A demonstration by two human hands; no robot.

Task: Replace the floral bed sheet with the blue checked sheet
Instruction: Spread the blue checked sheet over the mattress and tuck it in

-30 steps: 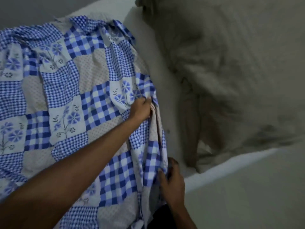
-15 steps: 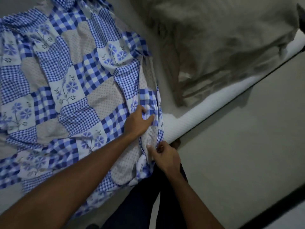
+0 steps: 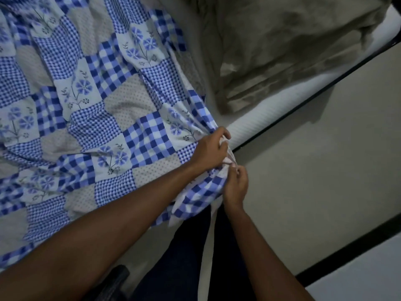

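Observation:
The blue checked sheet point(image 3: 91, 109), a patchwork of blue gingham, flower squares and dotted beige, lies spread and wrinkled over the left of the white mattress point(image 3: 271, 114). Its near right edge is gathered into a bunch at the mattress side. My left hand point(image 3: 209, 152) grips that bunch from above. Just below it, my right hand point(image 3: 235, 185) pinches the same gathered edge where it hangs off the bed. A crumpled beige-grey cloth point(image 3: 282, 46) lies heaped on the mattress at the upper right; no floral pattern shows on it in this dim light.
The bed's dark frame edge point(image 3: 325, 85) runs diagonally along the mattress side. Beyond it is pale floor point(image 3: 325, 170), with a dark strip point(image 3: 358, 253) at the lower right. My dark trousers point(image 3: 184, 257) stand against the bed below my hands.
Both hands slid along the sheet's edge toward the mattress side and came together on the bunched fabric. The view swung, so the beige cloth sits farther up and right.

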